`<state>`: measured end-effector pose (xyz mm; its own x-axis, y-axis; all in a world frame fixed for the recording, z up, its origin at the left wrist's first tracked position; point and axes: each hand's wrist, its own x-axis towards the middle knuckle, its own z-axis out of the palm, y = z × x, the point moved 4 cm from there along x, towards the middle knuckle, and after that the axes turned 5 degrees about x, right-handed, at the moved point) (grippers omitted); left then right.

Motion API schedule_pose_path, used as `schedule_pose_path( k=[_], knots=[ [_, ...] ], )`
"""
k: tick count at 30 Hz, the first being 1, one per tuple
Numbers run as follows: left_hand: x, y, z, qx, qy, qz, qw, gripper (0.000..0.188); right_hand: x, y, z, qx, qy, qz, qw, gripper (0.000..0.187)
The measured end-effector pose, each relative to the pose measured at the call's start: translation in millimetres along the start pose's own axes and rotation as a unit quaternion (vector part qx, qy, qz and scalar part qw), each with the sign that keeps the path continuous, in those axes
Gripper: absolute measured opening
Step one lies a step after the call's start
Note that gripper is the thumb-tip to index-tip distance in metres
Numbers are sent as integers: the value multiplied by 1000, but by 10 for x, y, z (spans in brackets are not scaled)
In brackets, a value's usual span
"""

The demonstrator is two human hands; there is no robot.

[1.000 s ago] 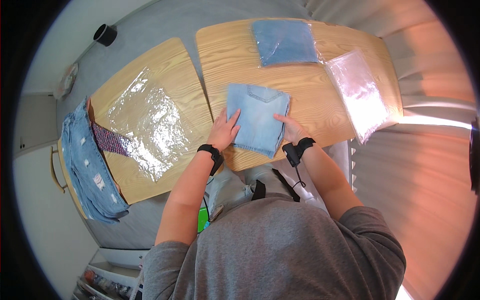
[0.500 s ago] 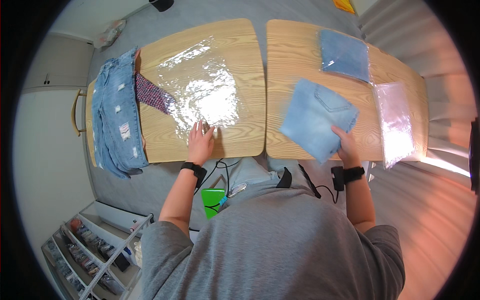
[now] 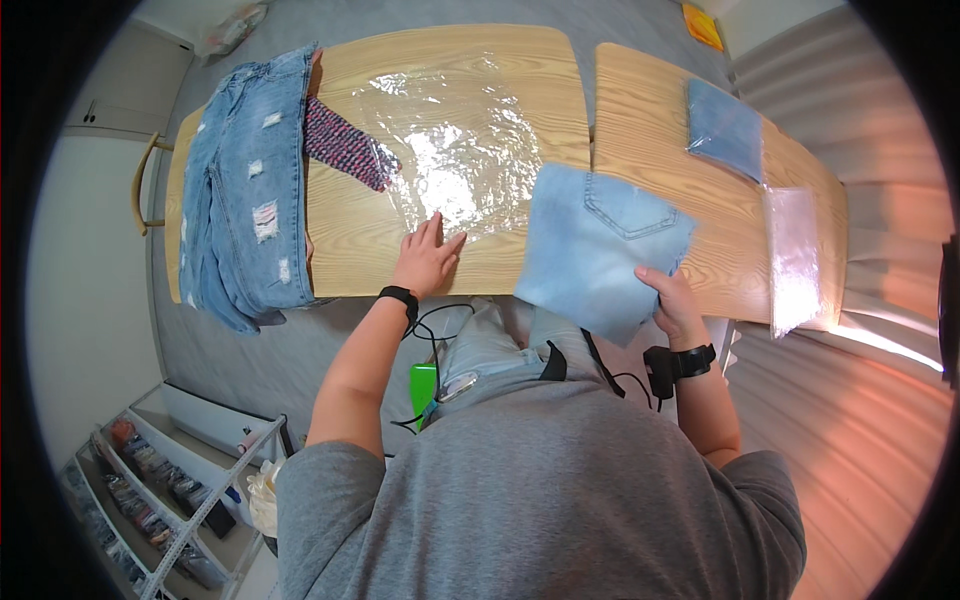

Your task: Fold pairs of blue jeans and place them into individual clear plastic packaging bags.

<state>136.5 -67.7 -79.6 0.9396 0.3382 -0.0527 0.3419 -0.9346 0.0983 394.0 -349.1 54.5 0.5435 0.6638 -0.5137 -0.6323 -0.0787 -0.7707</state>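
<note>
My right hand (image 3: 675, 307) grips the lower right edge of a folded pair of light blue jeans (image 3: 600, 255), thumb on top, with a back pocket facing up. The jeans hang over the gap between the two tables. My left hand (image 3: 428, 260) has its fingers spread on the near edge of a clear plastic bag (image 3: 460, 150) lying flat and shiny on the left table. Beside the bag's left edge lies a dark, pink-speckled knitted piece (image 3: 345, 142), partly beneath ripped blue jeans (image 3: 245, 190) spread across the table's left end.
On the right table (image 3: 640, 130) lie bagged folded denim (image 3: 725, 128) and a stack of clear bags (image 3: 793, 255). A chair (image 3: 145, 185) stands at far left. Shelves (image 3: 165, 500) are at lower left, a green object (image 3: 424, 390) below the table edge, and cables near my waist.
My right hand has brought the folded jeans leftward, from above the right table to the gap near the plastic bag. The whole view has shifted; my left hand stays at the bag's near edge.
</note>
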Motion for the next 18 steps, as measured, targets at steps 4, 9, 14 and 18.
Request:
schedule_pose_path(
  k=[4, 9, 14, 18],
  knots=[
    [-27, -45, 47, -17, -6, -27, 999, 58, 39, 157, 237, -1, -28, 4, 1000, 57],
    [60, -47, -81, -46, 68, -27, 996, 53, 100, 423, 392, -5, -69, 57, 996, 52],
    [156, 106, -340, -133, 192, -27, 972, 63, 362, 842, 476, 42, -139, 156, 977, 49],
    [174, 168, -373, -175, 206, -53, 961, 65, 646, 1147, 368, 66, -142, 197, 968, 47]
  ],
)
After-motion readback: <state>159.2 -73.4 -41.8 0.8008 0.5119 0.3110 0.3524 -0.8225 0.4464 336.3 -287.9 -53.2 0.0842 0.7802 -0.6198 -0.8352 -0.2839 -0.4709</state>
